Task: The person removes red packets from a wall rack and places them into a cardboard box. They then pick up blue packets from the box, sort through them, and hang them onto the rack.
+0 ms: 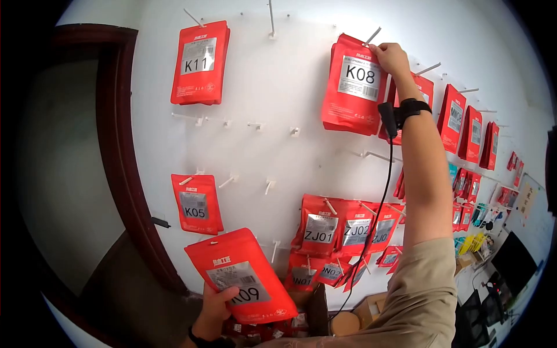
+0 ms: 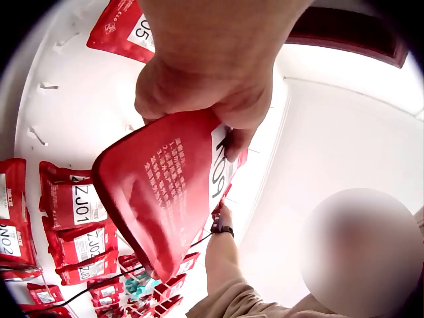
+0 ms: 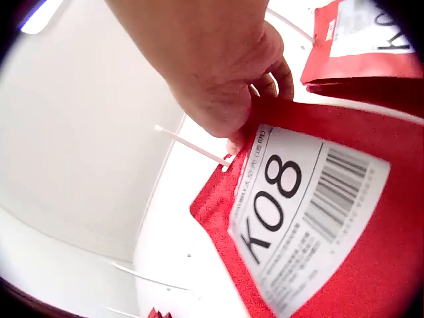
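My left hand (image 1: pixel 216 303) grips a red pouch labelled K09 (image 1: pixel 246 272) low in the head view, its thumb pressed over the label. The left wrist view shows this pouch (image 2: pixel 162 185) edge-on beneath the hand. Up on the wall, my right hand (image 1: pixel 392 59) pinches the top right corner of a red pouch labelled K08 (image 1: pixel 355 87). A white hook (image 1: pixel 372 37) passes through the hole at that pouch's top. In the right wrist view the thumb lies on the front of the K08 pouch (image 3: pixel 318 218) and the other fingers curl behind its top edge.
Pouches K11 (image 1: pixel 200 64) and K05 (image 1: pixel 196 203) hang at left, beside a dark door frame (image 1: pixel 113 145). ZJ01 (image 1: pixel 318 229) and several other pouches hang lower down. Bare hooks (image 1: pixel 270 184) stick out between them. A black cable (image 1: pixel 380 209) trails from the right wrist.
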`<state>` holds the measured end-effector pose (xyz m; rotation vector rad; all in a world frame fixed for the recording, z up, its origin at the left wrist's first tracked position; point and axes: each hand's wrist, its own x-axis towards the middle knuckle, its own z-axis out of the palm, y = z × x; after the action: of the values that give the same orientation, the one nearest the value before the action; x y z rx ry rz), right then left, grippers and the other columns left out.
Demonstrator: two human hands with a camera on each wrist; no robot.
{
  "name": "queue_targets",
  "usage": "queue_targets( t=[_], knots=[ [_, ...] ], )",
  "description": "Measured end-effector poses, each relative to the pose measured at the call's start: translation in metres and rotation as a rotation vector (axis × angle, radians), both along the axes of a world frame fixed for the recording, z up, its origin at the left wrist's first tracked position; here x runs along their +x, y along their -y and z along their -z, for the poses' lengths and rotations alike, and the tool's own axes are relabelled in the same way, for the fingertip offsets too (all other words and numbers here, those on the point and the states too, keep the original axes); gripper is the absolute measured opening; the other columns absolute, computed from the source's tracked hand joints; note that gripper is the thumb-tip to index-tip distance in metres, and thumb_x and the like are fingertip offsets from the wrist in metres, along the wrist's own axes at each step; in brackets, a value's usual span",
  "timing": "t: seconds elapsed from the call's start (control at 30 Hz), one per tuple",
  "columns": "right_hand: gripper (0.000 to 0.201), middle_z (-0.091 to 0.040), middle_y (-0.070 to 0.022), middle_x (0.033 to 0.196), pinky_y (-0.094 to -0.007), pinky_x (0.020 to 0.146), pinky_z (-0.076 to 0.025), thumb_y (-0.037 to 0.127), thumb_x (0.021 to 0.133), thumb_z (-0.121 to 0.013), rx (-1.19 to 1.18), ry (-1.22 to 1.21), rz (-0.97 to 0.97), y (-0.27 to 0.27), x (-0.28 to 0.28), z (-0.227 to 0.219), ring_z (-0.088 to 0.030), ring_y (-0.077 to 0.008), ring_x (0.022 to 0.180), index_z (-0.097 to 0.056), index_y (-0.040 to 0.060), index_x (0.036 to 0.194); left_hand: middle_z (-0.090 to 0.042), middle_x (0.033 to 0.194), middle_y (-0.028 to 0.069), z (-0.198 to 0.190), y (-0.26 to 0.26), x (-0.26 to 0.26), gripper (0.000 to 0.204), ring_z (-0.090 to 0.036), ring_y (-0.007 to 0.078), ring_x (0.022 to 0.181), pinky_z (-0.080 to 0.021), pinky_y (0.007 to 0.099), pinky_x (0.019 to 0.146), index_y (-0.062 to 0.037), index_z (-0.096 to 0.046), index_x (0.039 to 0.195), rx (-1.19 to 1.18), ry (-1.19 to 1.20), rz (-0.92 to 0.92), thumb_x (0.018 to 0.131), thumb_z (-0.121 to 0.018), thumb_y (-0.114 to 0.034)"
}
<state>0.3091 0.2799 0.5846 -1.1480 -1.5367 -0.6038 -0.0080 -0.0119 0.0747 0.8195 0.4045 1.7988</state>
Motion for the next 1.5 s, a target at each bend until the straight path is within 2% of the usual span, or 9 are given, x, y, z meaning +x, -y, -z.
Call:
queue_targets(
  t=[0.27,0.57,0.67,0.77,0.87,0.9,0.97,1.17,1.5],
  knots=[
    [0.039,-0.074,-0.0170,0.092,-0.0376,0.078,-0.057,0.036,0.086,-0.061,0.011,-0.069,-0.015,0.016,-0.011,-0.005,-0.073,-0.0294,0.083,-0.075,0.0051,0.104,-0.066,0.117,0.0149,-0.002,0.001,-0.005,0.058,-0.066,0.0270,0.105,-0.055,0.0402,0.090,0.0005,-0.051,0.128,0.008,-0.059,0.113,0.074,-0.072,0.006],
    [0.048,-0.067,-0.0233,0.115,-0.0451,0.093,-0.051,0.043,0.087,-0.057,-0.143,0.003,0.075,-0.007,-0.004,0.008,-0.065,-0.0387,0.107,-0.070,0.0043,0.112,-0.067,0.116,0.0122,-0.007,0.006,-0.005,0.059,-0.066,0.0250,0.104,-0.054,0.0385,0.090,-0.0003,-0.052,0.128,-0.026,-0.112,0.116,0.073,-0.072,0.006],
    [0.061,-0.053,-0.0290,0.131,-0.0496,0.096,-0.048,0.046,0.087,-0.057,0.100,-0.032,0.244,0.027,-0.011,0.029,-0.056,-0.0468,0.118,-0.053,0.0042,0.131,-0.067,0.116,0.0114,-0.030,0.010,-0.006,0.058,-0.066,0.0241,0.104,-0.054,0.0382,0.090,-0.0002,-0.053,0.128,-0.046,-0.148,0.031,0.073,-0.071,0.005],
    [0.042,-0.065,-0.0195,0.109,-0.0451,0.082,-0.052,0.040,0.088,-0.060,0.532,0.145,-0.025,0.068,-0.025,0.055,-0.066,-0.0348,0.095,-0.064,0.0036,0.108,-0.068,0.113,0.0107,-0.052,0.001,-0.018,0.055,-0.067,0.0229,0.101,-0.055,0.0367,0.088,0.0009,-0.053,0.128,-0.066,-0.245,-0.060,0.075,-0.069,0.008],
    [0.028,-0.063,-0.0036,0.084,-0.0279,0.073,-0.048,0.029,0.093,-0.063,0.166,0.348,-0.501,0.143,-0.076,0.111,-0.060,-0.0129,0.078,-0.062,0.0009,0.096,-0.068,0.110,0.0100,-0.080,-0.013,-0.021,0.045,-0.068,0.0184,0.096,-0.056,0.0333,0.084,0.0005,-0.057,0.123,-0.019,-0.242,-0.050,0.081,-0.072,0.003],
    [0.038,-0.068,-0.0114,0.091,-0.0341,0.073,-0.052,0.037,0.090,-0.066,0.106,0.450,-0.647,0.160,-0.093,0.135,-0.067,-0.0229,0.082,-0.062,0.0029,0.106,-0.067,0.112,0.0100,-0.088,-0.018,-0.023,0.044,-0.067,0.0176,0.098,-0.056,0.0334,0.085,0.0006,-0.057,0.123,-0.013,-0.312,-0.028,0.082,-0.072,0.002],
    [0.048,-0.069,-0.0132,0.092,-0.0349,0.069,-0.052,0.044,0.090,-0.066,-0.175,0.521,-0.670,0.203,-0.122,0.181,-0.067,-0.0225,0.077,-0.059,0.0013,0.111,-0.067,0.113,0.0100,-0.108,-0.023,-0.017,0.046,-0.067,0.0182,0.099,-0.056,0.0341,0.086,0.0007,-0.057,0.125,0.086,-0.336,0.006,0.081,-0.073,0.002],
    [0.029,-0.066,-0.0255,0.077,-0.0438,0.068,-0.052,0.022,0.088,-0.068,-0.335,0.662,-0.689,0.207,-0.147,0.220,-0.065,-0.0416,0.073,-0.062,-0.0053,0.099,-0.067,0.114,0.0119,-0.120,-0.025,-0.008,0.039,-0.068,0.0183,0.099,-0.058,0.0344,0.084,0.0037,-0.054,0.125,0.137,-0.302,0.022,0.089,-0.067,-0.001],
    [0.018,-0.065,-0.0253,0.075,-0.0425,0.065,-0.052,0.010,0.090,-0.061,-0.328,0.604,-0.670,0.212,-0.169,0.206,-0.064,-0.0410,0.069,-0.067,-0.0050,0.098,-0.063,0.121,0.0083,-0.097,-0.017,-0.037,0.037,-0.062,0.0131,0.105,-0.053,0.0290,0.089,0.0033,-0.052,0.131,0.230,-0.226,-0.078,0.105,-0.049,-0.023]
  ],
)
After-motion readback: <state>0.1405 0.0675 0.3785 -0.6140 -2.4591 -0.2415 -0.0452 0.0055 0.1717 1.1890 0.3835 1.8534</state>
